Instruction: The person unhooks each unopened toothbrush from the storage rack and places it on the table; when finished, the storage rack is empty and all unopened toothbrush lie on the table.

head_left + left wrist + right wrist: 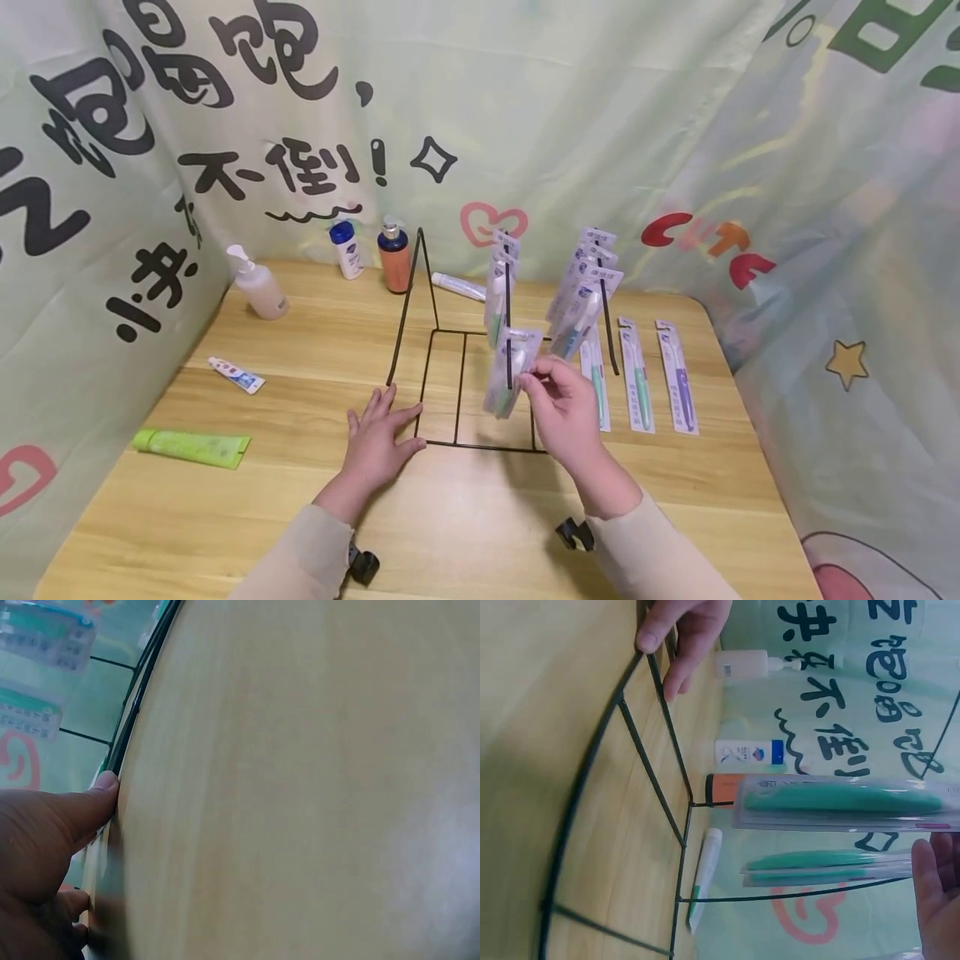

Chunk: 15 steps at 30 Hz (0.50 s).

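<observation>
The right hand (564,408) is raised above the tabletop (465,517), its grip pinched on the edge of a packaged toothbrush (512,371) that sits at the front end of the left hook of a black wire display rack (480,392). The pack hangs upright on that hook, just in front of another toothbrush pack (498,287) further back on the same arm. From the right wrist view the held pack (840,802) shows a green handle under clear plastic, with the fingertips (937,892) at its edge.

The left hand (378,442) lies flat on the wood, fingers spread and straight, its grip released; the fingertips touch the front left corner of the rack's base. The left wrist view shows a fingertip (105,784) pressed right against the black wire.

On the rack's right hook hangs a bunch of more toothbrush packs (585,292), tilted and overlapping. Three further packs (641,375) lie flat on the tabletop just right of the rack, side by side.

Behind the rack stand an orange pump bottle (394,258) and a small white bottle (347,248), close together, with a white tube (459,287) lying near them. A clear pump bottle (258,285) stands at the far left. Nearer on the left lie a small toothpaste tube (236,375) and a green tube (192,447), well apart from the hands. A printed cloth backdrop (525,108) encloses the tabletop.
</observation>
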### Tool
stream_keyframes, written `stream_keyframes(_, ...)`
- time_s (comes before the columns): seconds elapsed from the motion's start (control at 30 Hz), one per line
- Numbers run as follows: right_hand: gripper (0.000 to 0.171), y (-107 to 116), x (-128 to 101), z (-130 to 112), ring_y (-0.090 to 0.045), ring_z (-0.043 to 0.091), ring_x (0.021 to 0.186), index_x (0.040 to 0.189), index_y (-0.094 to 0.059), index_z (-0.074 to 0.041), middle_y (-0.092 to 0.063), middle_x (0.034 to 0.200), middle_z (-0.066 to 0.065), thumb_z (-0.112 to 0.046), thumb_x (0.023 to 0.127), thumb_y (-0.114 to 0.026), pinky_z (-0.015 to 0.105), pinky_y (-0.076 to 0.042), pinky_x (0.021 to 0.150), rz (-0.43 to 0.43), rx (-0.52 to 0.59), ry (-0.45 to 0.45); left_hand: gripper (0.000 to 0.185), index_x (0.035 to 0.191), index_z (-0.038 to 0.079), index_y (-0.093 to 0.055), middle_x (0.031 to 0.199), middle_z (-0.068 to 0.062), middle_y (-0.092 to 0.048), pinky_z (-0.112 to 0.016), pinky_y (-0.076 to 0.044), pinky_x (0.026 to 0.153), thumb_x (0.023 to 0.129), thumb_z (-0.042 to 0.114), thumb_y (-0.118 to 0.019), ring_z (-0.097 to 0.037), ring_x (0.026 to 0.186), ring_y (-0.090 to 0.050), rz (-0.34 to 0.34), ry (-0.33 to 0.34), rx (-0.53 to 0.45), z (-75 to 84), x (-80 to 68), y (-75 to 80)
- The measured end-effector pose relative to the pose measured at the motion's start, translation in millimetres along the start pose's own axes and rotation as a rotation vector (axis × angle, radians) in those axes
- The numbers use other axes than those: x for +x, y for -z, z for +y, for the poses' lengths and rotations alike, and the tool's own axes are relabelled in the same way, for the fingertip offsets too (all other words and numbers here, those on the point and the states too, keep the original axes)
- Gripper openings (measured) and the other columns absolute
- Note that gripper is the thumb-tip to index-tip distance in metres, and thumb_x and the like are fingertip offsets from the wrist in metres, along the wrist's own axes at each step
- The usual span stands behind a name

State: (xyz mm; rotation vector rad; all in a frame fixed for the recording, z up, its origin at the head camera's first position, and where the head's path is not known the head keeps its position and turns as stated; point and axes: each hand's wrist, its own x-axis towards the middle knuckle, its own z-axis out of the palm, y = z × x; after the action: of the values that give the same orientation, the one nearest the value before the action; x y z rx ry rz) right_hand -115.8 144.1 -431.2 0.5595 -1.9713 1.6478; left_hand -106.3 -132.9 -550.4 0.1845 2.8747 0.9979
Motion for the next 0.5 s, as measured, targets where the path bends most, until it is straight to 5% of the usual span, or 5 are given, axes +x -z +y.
stream_keyframes(0.13,0.017,16,-18,-8,-0.069,0.007,0.095,0.095,-0.067,0.014,-0.076,0.106,0.011,0.027,0.084,-0.065,0.020,-0.060,0.075,-0.028,0.072,0.088,0.060,0.146,0.018,-0.066,0.174,-0.018,-0.020,-0.078,0.009,0.118,0.091,0.032,-0.085,-0.044,0.161,-0.010,0.007,0.007,-0.004,-1.1,-0.6,0.8)
stream_keyframes(0.27,0.014,51,-35,-14,-0.072,0.014,0.100,0.104,-0.063,0.023,-0.076,0.118,0.008,0.022,0.090,-0.063,0.021,-0.061,0.080,-0.019,0.254,0.206,0.059,0.145,0.018,-0.067,0.174,-0.018,-0.022,-0.078,0.008,0.118,0.090,0.033,-0.085,-0.044,0.160,-0.011,0.013,-0.002,-0.005,-1.8,-0.9,-0.2)
stream_keyframes(0.4,0.013,109,-35,-17,-0.073,0.012,0.085,0.103,-0.062,0.028,-0.078,0.107,0.012,0.024,0.091,-0.060,0.018,-0.060,0.075,0.216,0.229,0.223,0.060,0.145,0.018,-0.067,0.173,-0.019,-0.023,-0.079,0.007,0.117,0.090,0.033,-0.085,-0.046,0.160,-0.012,0.018,-0.009,-0.007,-3.2,-2.5,-1.2)
stream_keyframes(0.5,0.018,159,-15,-14,-0.069,0.007,0.072,0.107,-0.069,0.023,-0.079,0.095,0.001,0.021,0.092,-0.059,0.013,-0.057,0.066,0.449,-0.048,0.002,0.060,0.145,0.017,-0.067,0.173,-0.020,-0.024,-0.080,0.006,0.117,0.090,0.032,-0.085,-0.047,0.159,-0.013,0.033,-0.011,-0.003,-5.3,-4.1,-0.6)
